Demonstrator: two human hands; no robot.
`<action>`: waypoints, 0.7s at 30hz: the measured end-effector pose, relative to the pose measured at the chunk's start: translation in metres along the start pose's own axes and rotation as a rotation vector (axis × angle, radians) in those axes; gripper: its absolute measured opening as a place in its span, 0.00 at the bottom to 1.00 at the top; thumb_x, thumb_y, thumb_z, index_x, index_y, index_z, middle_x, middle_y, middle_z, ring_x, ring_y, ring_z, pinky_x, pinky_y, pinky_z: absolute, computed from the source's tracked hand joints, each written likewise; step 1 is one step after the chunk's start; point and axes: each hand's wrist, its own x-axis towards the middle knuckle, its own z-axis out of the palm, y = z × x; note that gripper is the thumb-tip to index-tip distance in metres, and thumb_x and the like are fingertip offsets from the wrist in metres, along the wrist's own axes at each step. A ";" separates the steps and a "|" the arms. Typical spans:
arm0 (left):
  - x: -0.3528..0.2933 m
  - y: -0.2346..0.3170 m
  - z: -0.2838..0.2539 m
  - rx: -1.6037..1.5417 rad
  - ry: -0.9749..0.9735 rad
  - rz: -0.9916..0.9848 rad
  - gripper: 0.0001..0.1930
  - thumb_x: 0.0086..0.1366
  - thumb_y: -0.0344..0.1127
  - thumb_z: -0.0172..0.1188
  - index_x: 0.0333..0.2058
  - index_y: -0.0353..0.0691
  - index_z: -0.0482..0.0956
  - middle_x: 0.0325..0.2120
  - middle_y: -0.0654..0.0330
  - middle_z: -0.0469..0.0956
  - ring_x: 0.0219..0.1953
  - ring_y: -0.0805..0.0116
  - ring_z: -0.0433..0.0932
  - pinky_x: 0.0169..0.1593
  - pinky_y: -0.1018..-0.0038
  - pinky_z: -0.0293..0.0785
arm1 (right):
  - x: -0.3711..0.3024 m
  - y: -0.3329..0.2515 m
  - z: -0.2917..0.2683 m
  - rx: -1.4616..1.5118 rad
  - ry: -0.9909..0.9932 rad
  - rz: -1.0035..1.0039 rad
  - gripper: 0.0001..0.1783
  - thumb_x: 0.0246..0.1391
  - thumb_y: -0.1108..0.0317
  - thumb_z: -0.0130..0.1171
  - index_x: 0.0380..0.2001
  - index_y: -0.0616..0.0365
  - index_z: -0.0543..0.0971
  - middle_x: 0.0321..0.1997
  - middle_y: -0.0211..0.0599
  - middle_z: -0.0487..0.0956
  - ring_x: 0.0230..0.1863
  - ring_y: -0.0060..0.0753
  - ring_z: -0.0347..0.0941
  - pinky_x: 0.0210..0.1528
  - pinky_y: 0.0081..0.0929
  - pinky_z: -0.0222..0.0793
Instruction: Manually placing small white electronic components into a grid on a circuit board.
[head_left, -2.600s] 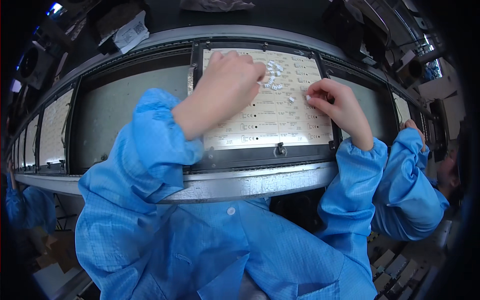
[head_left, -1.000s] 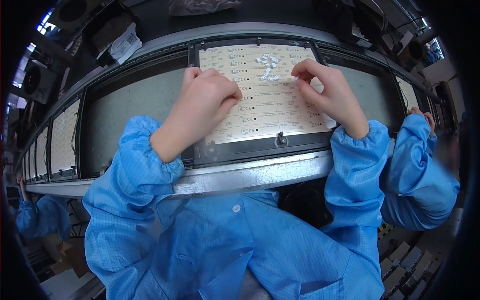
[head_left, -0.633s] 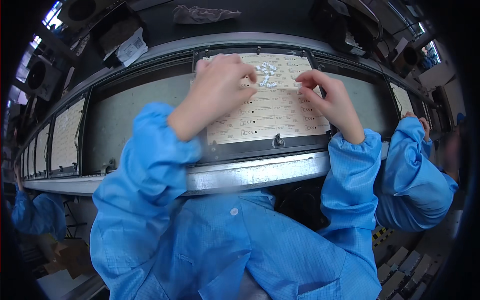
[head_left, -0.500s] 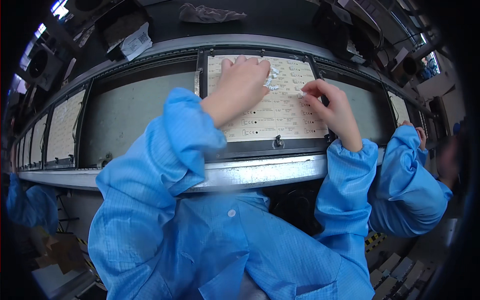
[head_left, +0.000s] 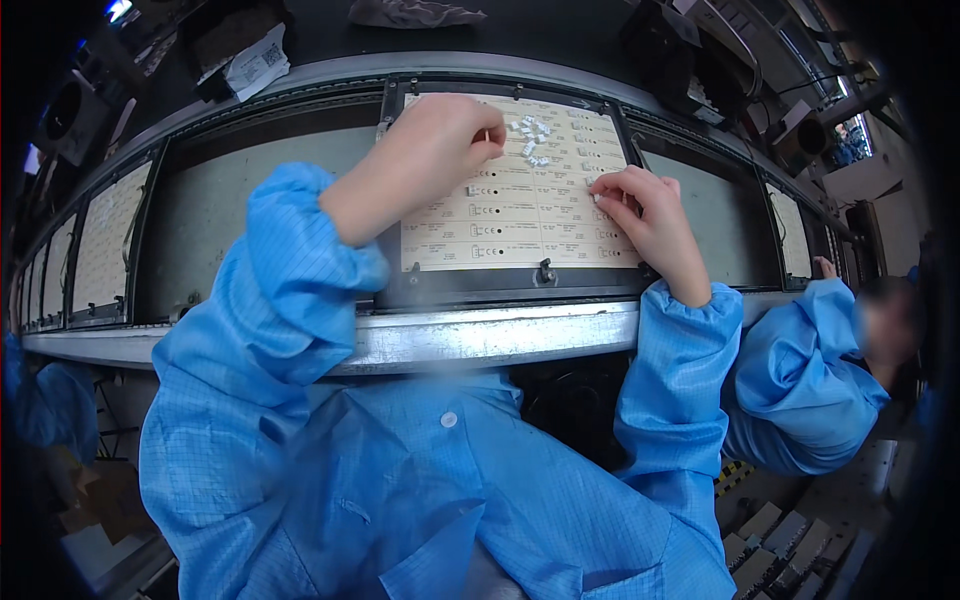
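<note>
A cream sheet with printed rows (head_left: 520, 222), likely a panel of circuit boards, lies in a black frame (head_left: 470, 287) in front of me. On its upper middle is a loose heap of small white block-like pieces (head_left: 530, 150). My left hand (head_left: 440, 140) hangs over the upper left of the panel, just left of the heap. Its thumb and fingers are pinched together, and what they hold, if anything, is hidden. Near the panel's right edge, my right hand (head_left: 655, 215) pinches a small white piece (head_left: 597, 197) against the printed surface.
A silver rail (head_left: 490, 338) runs along the near edge. More framed panels (head_left: 105, 255) stand along the line at left, another (head_left: 790, 230) at right. Dark bins (head_left: 665, 50) and a crumpled cloth (head_left: 415, 12) sit beyond. A co-worker's blue sleeve (head_left: 800, 390) is close at right.
My left hand has moved left off the heap, uncovering more white pieces. The right hand has come slightly nearer to me along the panel's right side. The whole view has shifted a little.
</note>
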 end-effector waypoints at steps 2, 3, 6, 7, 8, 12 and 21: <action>-0.015 0.005 -0.003 -0.030 -0.018 -0.024 0.07 0.63 0.31 0.62 0.37 0.33 0.83 0.30 0.50 0.82 0.31 0.57 0.82 0.37 0.67 0.77 | 0.000 -0.001 0.000 -0.018 -0.017 -0.001 0.05 0.58 0.71 0.62 0.38 0.52 0.83 0.31 0.24 0.77 0.34 0.21 0.71 0.54 0.31 0.50; -0.022 0.006 -0.004 -0.062 -0.037 -0.049 0.07 0.62 0.30 0.62 0.36 0.33 0.83 0.30 0.50 0.82 0.32 0.56 0.81 0.37 0.66 0.77 | 0.000 -0.001 0.000 -0.018 -0.016 0.005 0.05 0.58 0.71 0.62 0.38 0.52 0.83 0.31 0.24 0.77 0.34 0.21 0.71 0.54 0.31 0.50; -0.038 -0.001 -0.001 -0.043 -0.008 0.108 0.07 0.62 0.29 0.62 0.38 0.34 0.83 0.30 0.52 0.81 0.34 0.56 0.80 0.39 0.66 0.77 | 0.001 0.000 0.000 -0.014 -0.035 0.000 0.06 0.58 0.71 0.62 0.38 0.52 0.83 0.32 0.24 0.77 0.36 0.22 0.73 0.54 0.31 0.50; -0.042 0.001 0.001 -0.045 -0.009 0.107 0.07 0.62 0.29 0.62 0.38 0.34 0.83 0.30 0.52 0.81 0.34 0.56 0.80 0.39 0.66 0.77 | -0.001 0.002 0.000 -0.028 -0.027 -0.003 0.06 0.58 0.71 0.61 0.38 0.53 0.83 0.32 0.25 0.77 0.36 0.23 0.73 0.55 0.31 0.51; -0.045 0.003 0.001 -0.067 -0.006 0.075 0.07 0.63 0.30 0.61 0.38 0.36 0.82 0.30 0.54 0.81 0.37 0.56 0.80 0.44 0.64 0.73 | 0.000 0.002 0.000 -0.041 -0.019 -0.010 0.06 0.58 0.71 0.61 0.38 0.53 0.83 0.32 0.25 0.77 0.36 0.24 0.73 0.55 0.31 0.51; -0.047 0.005 -0.001 -0.037 -0.032 0.027 0.06 0.65 0.32 0.60 0.39 0.41 0.80 0.33 0.60 0.81 0.42 0.59 0.78 0.52 0.63 0.66 | -0.002 0.000 -0.003 -0.063 0.005 -0.010 0.06 0.58 0.72 0.61 0.38 0.53 0.83 0.31 0.25 0.77 0.37 0.25 0.74 0.56 0.32 0.51; -0.046 0.008 -0.003 0.057 -0.016 0.102 0.04 0.65 0.33 0.60 0.36 0.42 0.80 0.33 0.61 0.81 0.43 0.59 0.76 0.50 0.63 0.67 | 0.001 -0.008 -0.006 -0.107 0.093 0.064 0.15 0.52 0.72 0.66 0.44 0.54 0.79 0.30 0.26 0.73 0.33 0.22 0.68 0.49 0.26 0.58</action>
